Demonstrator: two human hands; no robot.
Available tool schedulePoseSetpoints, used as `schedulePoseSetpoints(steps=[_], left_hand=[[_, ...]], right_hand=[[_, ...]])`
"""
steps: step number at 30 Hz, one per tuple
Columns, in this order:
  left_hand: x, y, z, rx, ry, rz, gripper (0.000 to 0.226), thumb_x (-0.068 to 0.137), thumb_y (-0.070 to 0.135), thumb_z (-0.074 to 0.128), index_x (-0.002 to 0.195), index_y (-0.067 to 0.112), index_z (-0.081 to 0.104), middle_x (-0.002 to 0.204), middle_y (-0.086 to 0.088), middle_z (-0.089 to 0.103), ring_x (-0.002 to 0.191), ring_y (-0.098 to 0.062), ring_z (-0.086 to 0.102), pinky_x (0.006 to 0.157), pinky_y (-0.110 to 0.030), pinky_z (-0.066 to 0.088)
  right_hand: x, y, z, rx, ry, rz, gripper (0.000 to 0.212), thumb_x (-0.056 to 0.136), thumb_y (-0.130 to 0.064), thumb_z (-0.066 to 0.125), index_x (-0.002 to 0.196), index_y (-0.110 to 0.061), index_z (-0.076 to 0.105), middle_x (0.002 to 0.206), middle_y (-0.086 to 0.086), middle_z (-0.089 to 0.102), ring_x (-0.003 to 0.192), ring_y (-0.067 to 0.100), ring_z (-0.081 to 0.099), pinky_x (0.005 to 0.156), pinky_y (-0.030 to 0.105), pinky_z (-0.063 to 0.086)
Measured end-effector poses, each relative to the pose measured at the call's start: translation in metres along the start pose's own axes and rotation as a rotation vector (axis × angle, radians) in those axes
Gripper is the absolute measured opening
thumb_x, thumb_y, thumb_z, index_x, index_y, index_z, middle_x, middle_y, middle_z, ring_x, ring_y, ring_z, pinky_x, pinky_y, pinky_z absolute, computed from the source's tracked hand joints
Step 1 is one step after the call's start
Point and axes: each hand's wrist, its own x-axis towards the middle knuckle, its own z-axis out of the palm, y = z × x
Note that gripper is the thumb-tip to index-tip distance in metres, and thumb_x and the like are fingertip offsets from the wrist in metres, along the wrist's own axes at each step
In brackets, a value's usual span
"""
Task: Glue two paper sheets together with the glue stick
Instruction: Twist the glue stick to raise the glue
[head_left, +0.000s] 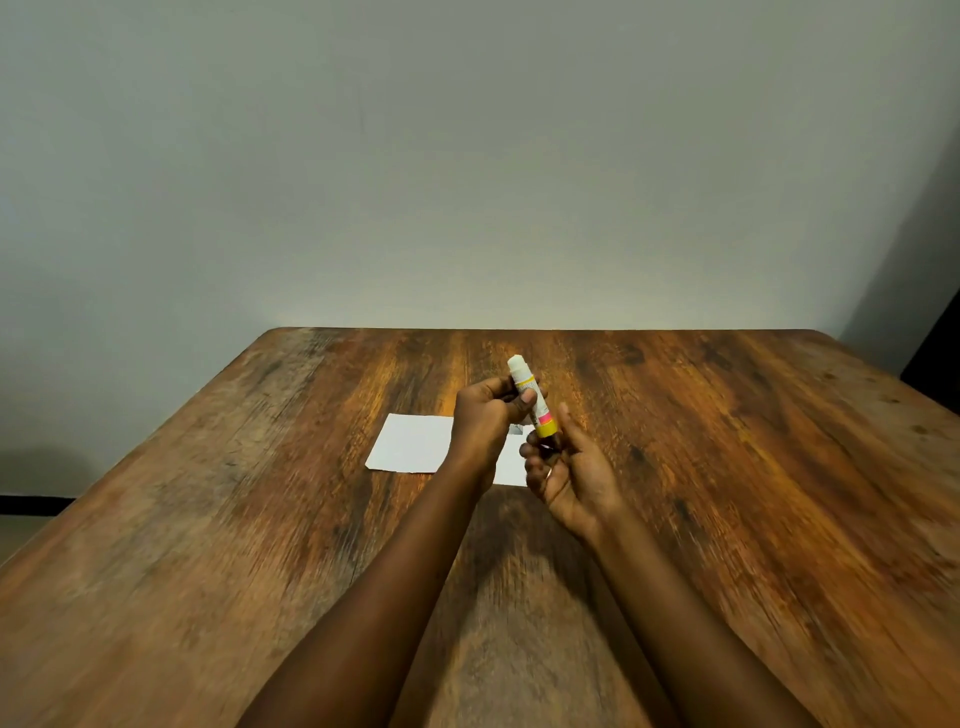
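One glue stick (541, 415) (white top, yellow base), left hand (485, 415) gripping.

I read the table (727, 467) filling the lower half as wood or a wood-look top. It has strong brown grain, worn pale patches towards the left, and a low sheen rather than gloss. The paper (410, 444) at centre is plain white, matt and smooth. Just right of it, the glue stick (530, 397) looks like smooth plastic, with a white cap, a yellow base and a slightly shiny pink-and-yellow printed label. The wall (467, 156) across the top is flat, matt, grey-green paint.
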Motion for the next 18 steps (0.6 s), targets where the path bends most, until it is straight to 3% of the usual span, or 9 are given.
schedulePoseSetpoints(steps=[3, 6, 10, 13, 18], left_hand=[[0.003, 0.0, -0.002, -0.004, 0.021, -0.009, 0.024, 0.086, 0.003, 0.059, 0.11, 0.002, 0.064, 0.09, 0.001, 0.068, 0.083, -0.007, 0.063, 0.074, -0.021, 0.049], [0.002, -0.001, -0.003, -0.004, 0.023, -0.004, 0.026, 0.086, 0.003, 0.059, 0.111, 0.001, 0.064, 0.088, 0.003, 0.067, 0.082, -0.007, 0.063, 0.074, -0.022, 0.049], [0.004, -0.002, -0.001, 0.008, 0.012, 0.006, 0.024, 0.087, 0.003, 0.059, 0.11, 0.001, 0.064, 0.09, 0.001, 0.067, 0.084, -0.008, 0.062, 0.076, -0.022, 0.049], [0.004, -0.003, 0.0, -0.009, -0.013, -0.009, 0.018, 0.087, 0.002, 0.058, 0.102, 0.006, 0.065, 0.085, 0.005, 0.067, 0.082, -0.007, 0.062, 0.075, -0.022, 0.05], [0.006, -0.009, -0.001, -0.035, -0.057, -0.041, 0.015, 0.087, 0.004, 0.058, 0.1, 0.008, 0.065, 0.089, 0.001, 0.068, 0.092, -0.015, 0.062, 0.09, -0.034, 0.048]], right_hand=[[0.0, 0.001, -0.001, 0.009, 0.007, -0.159, 0.016, 0.089, -0.019, 0.058, 0.086, -0.005, 0.066, 0.069, 0.01, 0.065, 0.056, 0.012, 0.065, 0.052, 0.022, 0.057], [0.001, 0.001, -0.001, -0.043, 0.008, -0.207, 0.013, 0.09, -0.003, 0.053, 0.082, -0.003, 0.063, 0.069, 0.009, 0.061, 0.05, 0.006, 0.062, 0.051, 0.017, 0.054], [0.002, 0.0, 0.002, -0.044, -0.009, -0.087, 0.03, 0.1, -0.019, 0.036, 0.087, -0.002, 0.057, 0.06, 0.007, 0.053, 0.039, 0.004, 0.047, 0.039, 0.015, 0.042], [0.004, -0.005, 0.0, 0.032, -0.047, 0.069, 0.042, 0.1, -0.023, 0.026, 0.072, -0.003, 0.05, 0.045, 0.002, 0.047, 0.029, 0.004, 0.034, 0.03, 0.014, 0.029], [0.005, -0.009, -0.007, 0.184, -0.1, 0.223, 0.046, 0.098, -0.028, 0.03, 0.062, -0.005, 0.049, 0.042, 0.001, 0.044, 0.026, 0.004, 0.034, 0.026, 0.013, 0.026]])
